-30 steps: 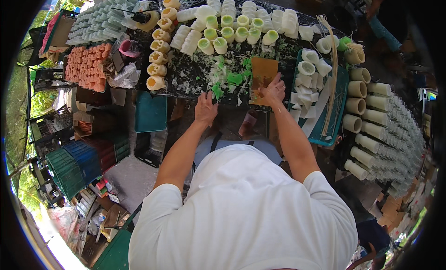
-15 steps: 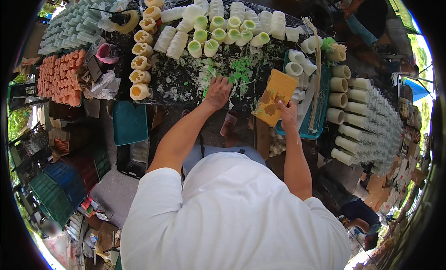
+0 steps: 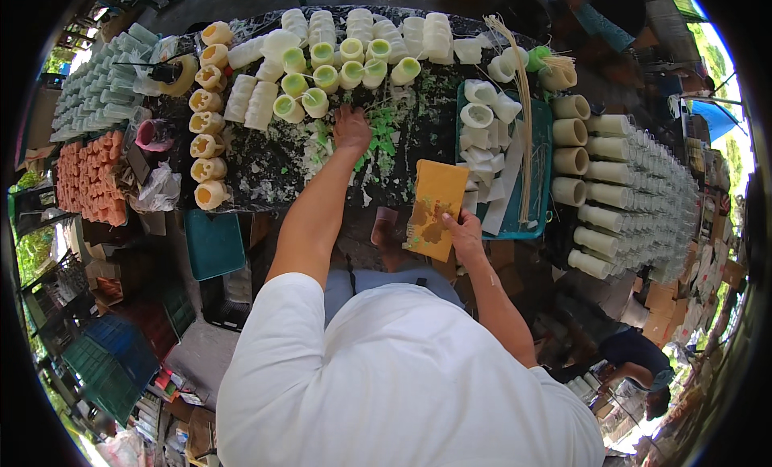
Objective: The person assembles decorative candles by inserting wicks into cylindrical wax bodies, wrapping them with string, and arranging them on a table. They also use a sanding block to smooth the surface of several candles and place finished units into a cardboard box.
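Observation:
My right hand [image 3: 466, 230] grips a flat yellow-orange card [image 3: 434, 210], stained brown, and holds it at the near edge of the dark table [image 3: 265, 170]. My left hand [image 3: 351, 129] reaches out flat onto the table top among green and white scraps [image 3: 384, 133]. Just beyond it stand pale green and white cylinder moulds [image 3: 322, 77] in rows.
Cream cylinders [image 3: 205, 125] line the table's left side, more cream cylinders [image 3: 575, 157] and stacked clear cups [image 3: 651, 194] the right. A teal tray [image 3: 544, 157] holds white pieces and long sticks [image 3: 523, 113]. Orange pieces [image 3: 88, 178], a teal board [image 3: 213, 242] and crates lie left. Another person [image 3: 627, 354] crouches lower right.
My right hand has drawn the yellow card back from the table top to its near edge. My left hand has reached farther onto the table into the green scraps.

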`<state>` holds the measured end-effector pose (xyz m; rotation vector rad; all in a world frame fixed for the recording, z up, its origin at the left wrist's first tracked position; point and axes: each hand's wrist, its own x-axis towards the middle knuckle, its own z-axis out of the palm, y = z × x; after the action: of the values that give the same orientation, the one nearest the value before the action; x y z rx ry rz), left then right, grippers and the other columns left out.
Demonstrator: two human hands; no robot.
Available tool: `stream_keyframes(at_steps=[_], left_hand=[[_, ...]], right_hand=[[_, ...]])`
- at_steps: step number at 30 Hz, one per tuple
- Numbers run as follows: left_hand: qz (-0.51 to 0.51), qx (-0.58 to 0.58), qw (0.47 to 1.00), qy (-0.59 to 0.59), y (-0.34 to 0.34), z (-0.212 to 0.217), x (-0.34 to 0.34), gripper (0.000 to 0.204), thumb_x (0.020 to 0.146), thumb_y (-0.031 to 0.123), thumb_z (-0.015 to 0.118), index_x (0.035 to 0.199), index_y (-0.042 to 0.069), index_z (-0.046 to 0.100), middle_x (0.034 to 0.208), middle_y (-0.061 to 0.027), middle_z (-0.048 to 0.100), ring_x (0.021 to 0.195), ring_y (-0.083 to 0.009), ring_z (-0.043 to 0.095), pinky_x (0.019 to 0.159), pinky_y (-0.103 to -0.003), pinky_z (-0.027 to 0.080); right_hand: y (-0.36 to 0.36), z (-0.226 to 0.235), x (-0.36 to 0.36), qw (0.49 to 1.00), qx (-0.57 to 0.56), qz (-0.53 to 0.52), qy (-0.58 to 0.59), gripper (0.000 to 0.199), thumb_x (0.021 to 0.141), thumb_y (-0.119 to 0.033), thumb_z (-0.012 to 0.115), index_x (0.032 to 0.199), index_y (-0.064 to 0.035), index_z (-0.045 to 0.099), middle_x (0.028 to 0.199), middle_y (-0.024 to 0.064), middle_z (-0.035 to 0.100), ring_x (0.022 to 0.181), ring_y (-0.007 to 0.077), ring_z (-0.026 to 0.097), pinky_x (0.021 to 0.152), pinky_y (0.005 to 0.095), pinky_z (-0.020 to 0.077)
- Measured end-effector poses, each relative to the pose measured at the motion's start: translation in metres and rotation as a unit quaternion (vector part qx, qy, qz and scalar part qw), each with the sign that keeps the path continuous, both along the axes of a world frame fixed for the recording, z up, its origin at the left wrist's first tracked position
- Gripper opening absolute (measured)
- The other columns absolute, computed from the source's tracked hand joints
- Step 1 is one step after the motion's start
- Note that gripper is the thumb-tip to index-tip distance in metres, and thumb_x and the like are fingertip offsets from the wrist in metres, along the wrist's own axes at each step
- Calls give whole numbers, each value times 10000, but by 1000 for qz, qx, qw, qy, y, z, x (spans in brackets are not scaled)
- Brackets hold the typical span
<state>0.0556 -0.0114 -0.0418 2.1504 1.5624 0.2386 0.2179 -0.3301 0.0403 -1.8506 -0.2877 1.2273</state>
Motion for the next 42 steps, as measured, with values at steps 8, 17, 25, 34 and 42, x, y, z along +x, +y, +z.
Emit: stream_keyframes(at_steps=[8,17,25,34,42], left_hand=[[-90,125,985,-74,0,34,1,89,952,95,594,1020,41,613,936,-161,664,989,-377,658,825,-478,543],[2,-182,981,-66,-44,61,107,220,1066,201,460,1125,30,586,1115,-225,693,1069,-446,658,885,-518,532],[167,-286,911,-246,-87,49,136,235,1099,180,455,1171,19,609,927,-95,631,736,-205,594,671,-387,532],[-109,-244,921,-285,-191,110,261,320,1036,235,589,1275,23,591,1063,-193,686,1006,-322,690,874,-429,541],[-128,0,954,-271,-167,119,91,318,939,196,696,1201,16,685,1273,-198,632,1202,-397,603,1030,-453,492]], right_hand=[[-4,3,10,996,40,-21,82,273,986,-11,670,1255,18,629,1147,77,722,975,144,684,893,308,550],[-22,-7,6,985,33,-92,140,278,982,4,662,1259,10,630,1142,69,726,962,149,694,877,312,554],[-56,6,8,985,33,-91,140,295,991,-18,656,1280,19,614,1160,78,715,991,149,684,885,318,556],[-62,-13,-9,984,17,-63,168,327,974,-46,666,1284,38,607,1189,89,695,990,142,656,879,313,534],[-17,-49,-7,997,41,-59,32,256,969,-121,690,1165,42,673,1062,93,739,919,161,681,814,334,537]])
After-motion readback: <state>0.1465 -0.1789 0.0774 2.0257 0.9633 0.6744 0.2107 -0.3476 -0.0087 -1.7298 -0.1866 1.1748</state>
